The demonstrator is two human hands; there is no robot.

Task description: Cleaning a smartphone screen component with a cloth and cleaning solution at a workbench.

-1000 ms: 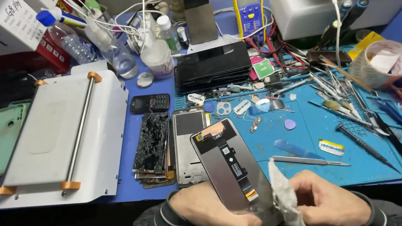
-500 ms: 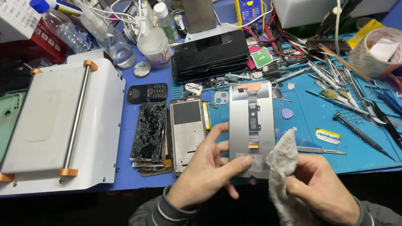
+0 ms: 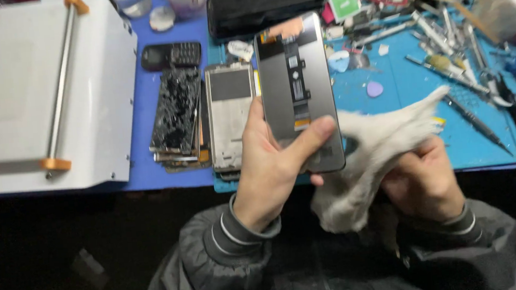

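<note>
My left hand [image 3: 269, 166] grips a grey phone screen panel [image 3: 294, 79] by its lower part, back side up, with a flex strip and copper patch showing; my thumb lies across its lower face. My right hand [image 3: 426, 177] clutches a crumpled white cloth [image 3: 377, 153] just right of the panel's lower edge. Both hands hover over the front edge of the blue work mat [image 3: 432, 142].
A phone frame [image 3: 230, 113] and a stack of cracked screens [image 3: 176, 118] lie left of the panel. A small keypad phone [image 3: 170, 55] sits behind them. A white laminating machine [image 3: 29, 90] fills the left. Several tweezers and screwdrivers [image 3: 467, 52] crowd the right.
The view has moved in closer and lower. The panel now stands more upright in my left hand, and the cloth has spread out toward its lower right edge.
</note>
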